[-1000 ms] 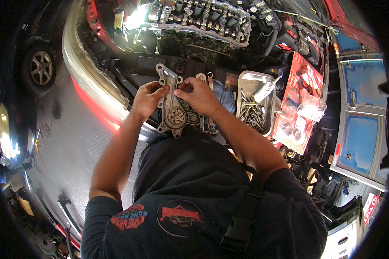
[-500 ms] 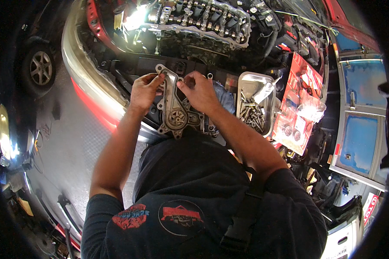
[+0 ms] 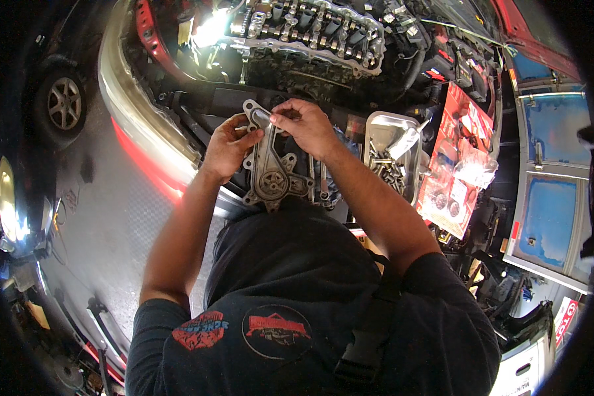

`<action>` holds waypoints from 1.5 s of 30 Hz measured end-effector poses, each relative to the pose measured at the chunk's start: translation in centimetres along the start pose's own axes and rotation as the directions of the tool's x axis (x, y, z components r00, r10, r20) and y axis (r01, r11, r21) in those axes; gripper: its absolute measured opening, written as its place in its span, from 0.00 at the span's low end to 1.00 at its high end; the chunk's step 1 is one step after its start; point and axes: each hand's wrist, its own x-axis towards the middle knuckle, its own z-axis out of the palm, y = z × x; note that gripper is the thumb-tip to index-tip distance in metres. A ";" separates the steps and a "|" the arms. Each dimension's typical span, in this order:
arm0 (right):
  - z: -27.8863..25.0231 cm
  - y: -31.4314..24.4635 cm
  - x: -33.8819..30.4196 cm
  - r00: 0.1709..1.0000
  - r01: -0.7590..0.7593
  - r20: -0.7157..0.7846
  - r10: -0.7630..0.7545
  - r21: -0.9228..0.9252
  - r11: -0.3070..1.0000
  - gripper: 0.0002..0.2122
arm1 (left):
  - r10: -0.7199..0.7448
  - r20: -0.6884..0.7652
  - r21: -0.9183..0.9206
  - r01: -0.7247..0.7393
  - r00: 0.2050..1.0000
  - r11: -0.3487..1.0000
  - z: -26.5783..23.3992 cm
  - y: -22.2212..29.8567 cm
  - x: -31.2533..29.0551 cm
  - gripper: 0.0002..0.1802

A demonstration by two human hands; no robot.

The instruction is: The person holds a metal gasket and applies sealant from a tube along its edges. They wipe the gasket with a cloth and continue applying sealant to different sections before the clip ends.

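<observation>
A flat grey cast metal housing point(image 3: 272, 181), with bolt lugs along its rim and a star-shaped, wheel-like part in its round lower end, leans against my shirt front. On its upper left edge my left hand point(image 3: 228, 150) is closed, thumb on the near face. My right hand point(image 3: 308, 129) pinches at the upper right edge, beside the long narrow channel. Whether a thin seal or other small piece sits between those right fingertips is too small to tell. Past the housing's right side a wrench point(image 3: 324, 181) shows in part.
Beyond my hands lies the open engine bay, with an exposed cylinder head point(image 3: 303, 30) and a bright lamp point(image 3: 211, 30). To the right stand a metal tray point(image 3: 371, 125) of bolts and a red-and-white packaging card point(image 3: 445, 158) with clear bags. The car's bumper point(image 3: 135, 129) curves along the left.
The housing has tilted, its top shifting slightly right. My left hand has moved right along with it, its thumb now lying across the edge. My right fingers have shifted up toward the top.
</observation>
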 end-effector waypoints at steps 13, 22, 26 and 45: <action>-0.6 0.1 -2.3 0.953 -0.128 0.247 0.173 -0.188 0.974 0.19 | 0.025 0.068 0.211 -0.039 0.997 0.977 -1.9 -2.3 -1.8 0.19; 0.8 0.7 -3.1 0.983 -0.128 0.122 0.137 -0.074 0.989 0.17 | -0.009 0.150 0.197 -0.021 0.989 0.980 -1.9 -2.8 -3.5 0.31; 0.5 0.5 -3.5 0.981 -0.121 0.136 0.139 -0.134 0.984 0.16 | -0.011 0.119 0.297 -0.025 0.993 0.955 -1.9 -3.9 -4.8 0.34; -1.5 -0.2 -15.0 0.914 -0.379 0.115 0.389 -0.103 0.920 0.24 | 0.040 -0.120 0.562 0.034 0.992 0.827 0.4 -5.0 -9.3 0.32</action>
